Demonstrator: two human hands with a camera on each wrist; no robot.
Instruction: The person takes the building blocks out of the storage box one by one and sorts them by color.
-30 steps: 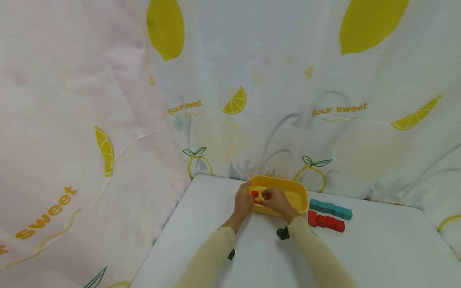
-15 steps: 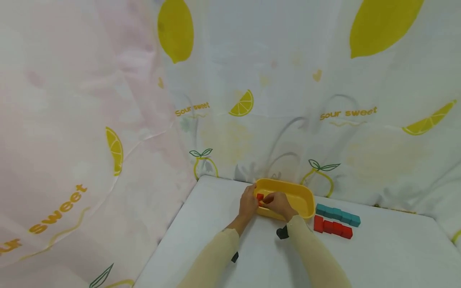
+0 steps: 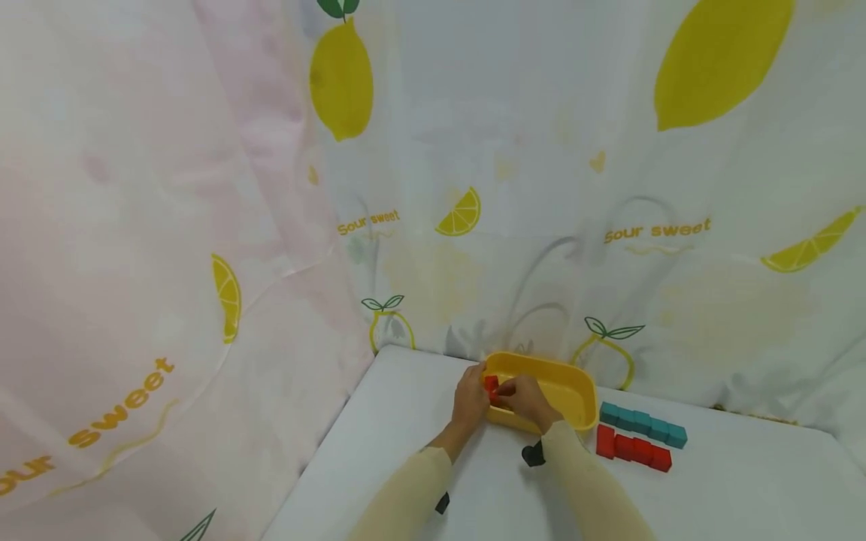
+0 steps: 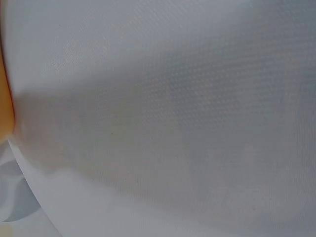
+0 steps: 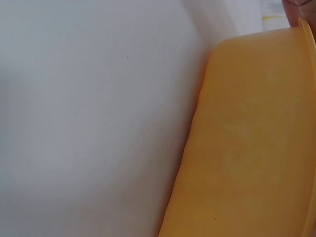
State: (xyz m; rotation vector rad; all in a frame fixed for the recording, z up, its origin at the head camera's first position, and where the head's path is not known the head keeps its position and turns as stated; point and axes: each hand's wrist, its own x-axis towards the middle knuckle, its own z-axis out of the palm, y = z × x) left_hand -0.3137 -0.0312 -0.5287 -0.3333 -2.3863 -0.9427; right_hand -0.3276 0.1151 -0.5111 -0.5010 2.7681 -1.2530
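Observation:
My left hand (image 3: 470,394) holds the left end of a shallow yellow plastic bin (image 3: 583,379), its fingers at the rim. Inside that end are small red blocks (image 3: 492,382). With bent fingers and thumb, my right hand (image 3: 529,398) reaches over the near side and pinches one red block there; the hand partly hides it. In the right wrist view the bin's outer wall (image 5: 247,133) fills the right side, and fingers (image 5: 292,11) touch its rim at the top corner. Only a sliver of yellow wall (image 4: 5,108) shows in the left wrist view.
Right of the bin, a row of teal blocks (image 3: 643,424) lies behind a row of red blocks (image 3: 633,448) on the white table (image 3: 731,496). A lemon-print curtain (image 3: 528,285) hangs right behind the table's back edge.
The head view has shifted slightly, so everything sits lower and farther right. My right fingers have moved closer to the red blocks at the bin's left end. The left hand stays on the bin.

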